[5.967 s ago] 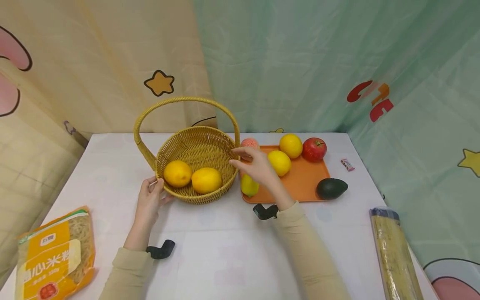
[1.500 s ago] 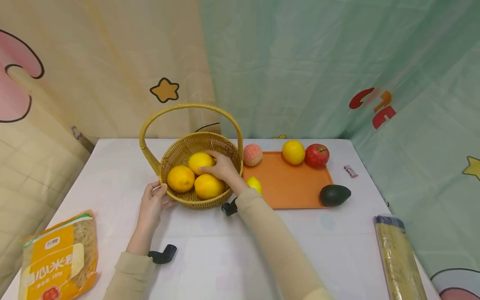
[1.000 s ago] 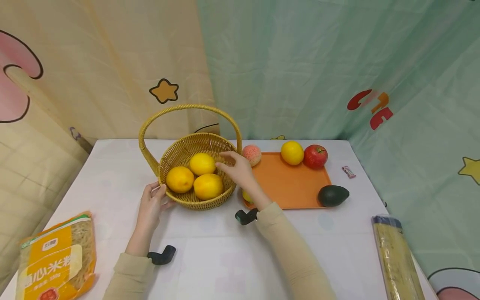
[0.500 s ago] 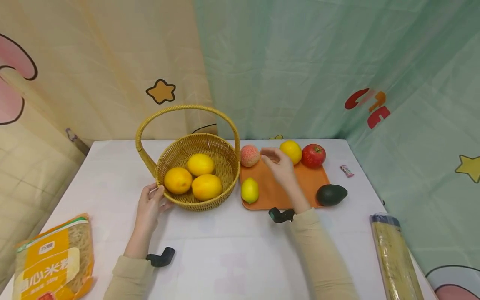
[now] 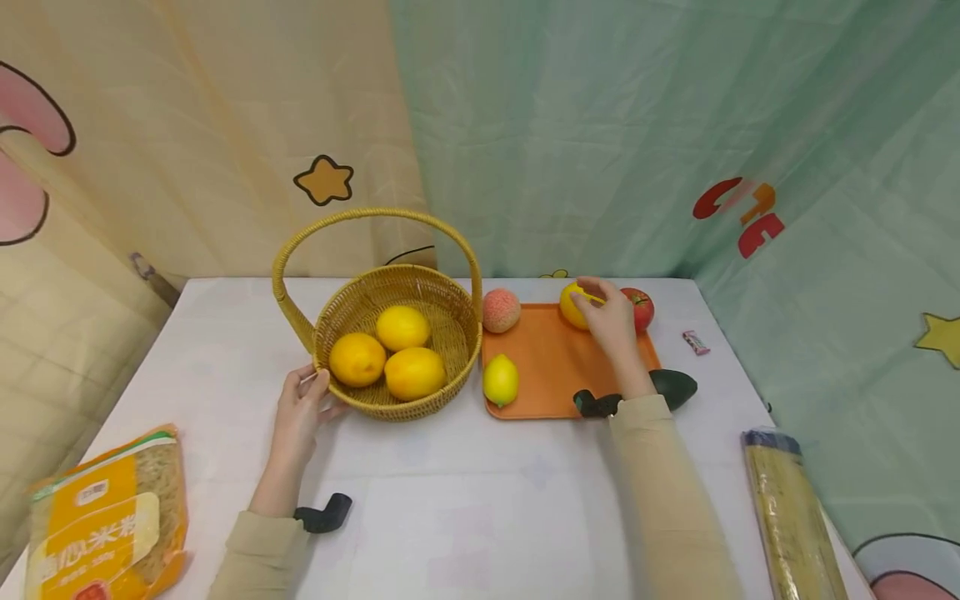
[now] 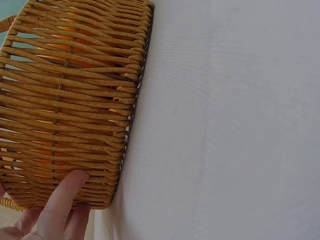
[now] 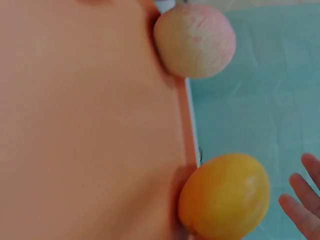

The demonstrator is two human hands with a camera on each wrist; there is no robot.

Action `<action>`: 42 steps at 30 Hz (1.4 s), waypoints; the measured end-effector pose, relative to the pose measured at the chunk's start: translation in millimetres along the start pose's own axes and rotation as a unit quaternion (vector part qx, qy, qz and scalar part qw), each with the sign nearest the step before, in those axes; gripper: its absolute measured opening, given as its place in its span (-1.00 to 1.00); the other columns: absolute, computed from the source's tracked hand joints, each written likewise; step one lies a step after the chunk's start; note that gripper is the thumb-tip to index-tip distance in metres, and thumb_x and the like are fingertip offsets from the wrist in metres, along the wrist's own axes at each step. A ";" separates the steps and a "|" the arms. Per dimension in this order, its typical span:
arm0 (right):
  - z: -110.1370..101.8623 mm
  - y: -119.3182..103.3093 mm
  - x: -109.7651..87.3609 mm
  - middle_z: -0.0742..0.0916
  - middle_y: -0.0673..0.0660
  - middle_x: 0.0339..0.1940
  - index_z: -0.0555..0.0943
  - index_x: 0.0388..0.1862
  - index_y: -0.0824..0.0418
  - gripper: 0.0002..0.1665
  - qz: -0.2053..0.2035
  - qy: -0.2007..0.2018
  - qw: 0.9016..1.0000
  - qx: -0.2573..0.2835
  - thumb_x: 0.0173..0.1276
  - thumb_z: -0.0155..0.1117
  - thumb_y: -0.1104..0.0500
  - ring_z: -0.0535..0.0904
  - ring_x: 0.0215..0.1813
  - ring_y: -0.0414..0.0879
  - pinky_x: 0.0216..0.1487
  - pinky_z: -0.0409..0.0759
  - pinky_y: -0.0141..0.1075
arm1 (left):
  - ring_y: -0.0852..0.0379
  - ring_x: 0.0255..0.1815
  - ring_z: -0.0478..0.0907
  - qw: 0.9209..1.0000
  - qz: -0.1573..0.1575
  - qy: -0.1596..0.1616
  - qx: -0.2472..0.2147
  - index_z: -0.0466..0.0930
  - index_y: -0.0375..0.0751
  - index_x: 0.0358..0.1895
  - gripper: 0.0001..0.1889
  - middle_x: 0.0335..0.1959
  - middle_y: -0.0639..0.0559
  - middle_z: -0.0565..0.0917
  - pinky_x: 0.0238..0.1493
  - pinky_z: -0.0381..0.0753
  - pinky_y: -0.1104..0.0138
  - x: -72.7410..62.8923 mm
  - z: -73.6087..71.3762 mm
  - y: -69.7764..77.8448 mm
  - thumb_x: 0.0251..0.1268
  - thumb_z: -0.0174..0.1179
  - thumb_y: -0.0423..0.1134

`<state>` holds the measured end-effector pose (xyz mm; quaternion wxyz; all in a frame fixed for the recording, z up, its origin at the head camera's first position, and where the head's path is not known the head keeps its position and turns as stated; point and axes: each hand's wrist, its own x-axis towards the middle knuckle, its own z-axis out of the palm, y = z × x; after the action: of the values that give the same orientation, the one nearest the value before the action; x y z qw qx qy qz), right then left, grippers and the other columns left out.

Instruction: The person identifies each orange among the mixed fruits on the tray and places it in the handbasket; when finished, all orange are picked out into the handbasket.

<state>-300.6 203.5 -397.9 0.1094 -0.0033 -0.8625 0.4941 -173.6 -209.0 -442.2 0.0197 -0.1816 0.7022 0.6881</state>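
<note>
A wicker basket with a tall arched handle stands at the left of the table, with three lemons inside. My left hand grips its front left rim; in the left wrist view a finger lies on the woven outer wall. Over the back of the orange tray, my right hand reaches around another lemon with its fingers spread. In the right wrist view, the fingertips show beside that lemon, with a gap between.
On the tray's left side are a pink peach and a small greenish-yellow lemon. An apple and avocado sit at its right. Farther right lie a wrapped candy and noodle pack; a rice-noodle bag lies front left.
One lemon went from the tray into the basket, beside the two there. My right hand let it go and moved right to the lemon at the tray's back. My left hand stayed at the rim.
</note>
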 end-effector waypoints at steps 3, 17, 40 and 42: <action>-1.5 4.6 5.8 0.59 0.26 0.26 0.52 0.24 0.30 -0.51 0.001 0.011 0.999 -0.035 0.40 0.30 0.13 0.43 0.35 0.15 0.46 0.43 0.00 | -0.18 0.45 0.28 1.000 0.001 -0.001 0.004 -0.09 -0.30 0.53 -0.39 0.54 -0.33 0.11 0.20 0.65 0.22 -0.4 0.9 -2.0 0.61 -0.20 -0.07; 11.3 26.5 21.8 0.40 0.39 0.35 0.28 0.44 0.33 -0.19 0.030 -0.023 0.982 -0.185 0.31 0.37 0.09 0.34 0.30 0.29 0.49 0.34 0.12 | -0.20 0.44 0.30 1.000 0.001 0.003 0.010 -0.07 -0.30 0.52 -0.39 0.53 -0.35 0.13 0.12 0.70 0.29 1.6 0.4 -1.3 0.61 -0.19 -0.06; 25.1 30.7 19.0 0.42 0.40 0.34 0.26 0.41 0.38 -0.14 -0.001 -0.036 0.975 -0.221 0.21 0.47 0.20 0.31 0.32 0.32 0.49 0.32 0.14 | -0.20 0.43 0.31 1.000 0.005 0.008 0.010 -0.06 -0.32 0.51 -0.40 0.53 -0.35 0.13 0.08 0.71 0.34 -0.3 0.4 0.9 0.61 -0.19 -0.08; 26.7 29.5 18.4 0.42 0.40 0.35 0.26 0.41 0.37 -0.14 0.004 -0.034 0.976 -0.213 0.22 0.46 0.21 0.30 0.32 0.31 0.49 0.32 0.14 | -0.20 0.42 0.31 1.000 0.007 0.009 0.010 -0.06 -0.32 0.51 -0.41 0.53 -0.35 0.14 0.09 0.71 0.32 -0.6 0.7 1.1 0.61 -0.19 -0.09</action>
<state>-326.7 198.0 -432.7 0.0748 -0.0128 -0.9511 0.2993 -173.5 -208.1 -440.9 0.0109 -0.1827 0.7104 0.6796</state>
